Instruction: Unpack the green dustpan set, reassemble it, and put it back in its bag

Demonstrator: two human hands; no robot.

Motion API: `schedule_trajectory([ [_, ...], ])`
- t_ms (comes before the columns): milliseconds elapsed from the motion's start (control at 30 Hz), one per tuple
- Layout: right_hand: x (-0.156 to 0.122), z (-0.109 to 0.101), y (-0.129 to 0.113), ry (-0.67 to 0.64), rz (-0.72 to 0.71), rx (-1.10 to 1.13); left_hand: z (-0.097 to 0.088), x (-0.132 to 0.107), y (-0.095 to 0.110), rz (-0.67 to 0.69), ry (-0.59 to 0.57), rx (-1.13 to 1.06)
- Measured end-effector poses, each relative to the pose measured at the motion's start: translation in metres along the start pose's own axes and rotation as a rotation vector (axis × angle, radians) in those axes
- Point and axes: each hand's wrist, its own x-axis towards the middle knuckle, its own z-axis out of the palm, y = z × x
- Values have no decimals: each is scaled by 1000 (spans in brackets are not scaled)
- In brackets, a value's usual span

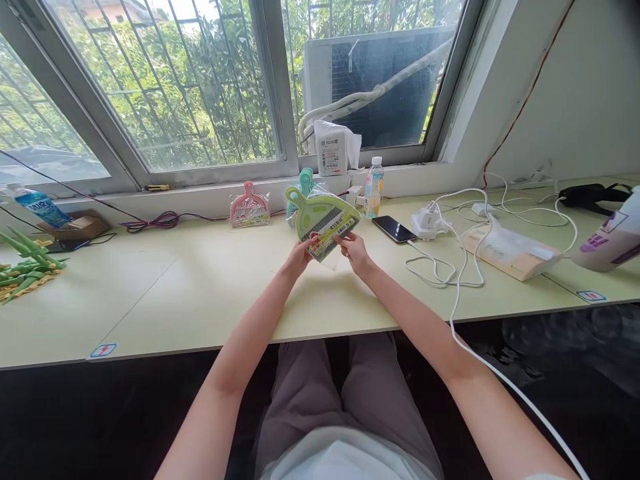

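Both my hands hold a green mini dustpan and brush set in clear plastic wrap, tilted above the table. My left hand grips its lower left edge, and my right hand pinches its lower right corner. A yellow-green label with dark print runs across the pack, over a row of grey bristles. Behind it, partly hidden, stands a teal dustpan set. A pink dustpan set, also wrapped, leans against the window ledge to the left.
Right of my hands lie a phone, a white charger with tangled cables and a tissue pack. A drink bottle stands at the back. On the left are a blue-labelled bottle, coiled cable and green plant.
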Motion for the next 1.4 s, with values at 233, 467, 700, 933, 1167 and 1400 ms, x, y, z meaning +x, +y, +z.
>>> schedule_trajectory([
  [233,0,-3,-2,40,-60,7,-2,-9,4,-180,-319,137],
  [467,-5,0,-3,-48,-15,37,2,-13,26,141,-112,173],
  [700,-13,12,1,-285,79,-21,-1,-10,25,106,-29,2],
  [933,-14,9,4,-393,76,-39,-2,-9,24,92,-35,-4],
  [1167,-18,17,3,-225,-2,-24,5,-7,24,88,11,-50],
  [1400,-3,5,11,26,-24,69,3,4,4,134,17,82],
])
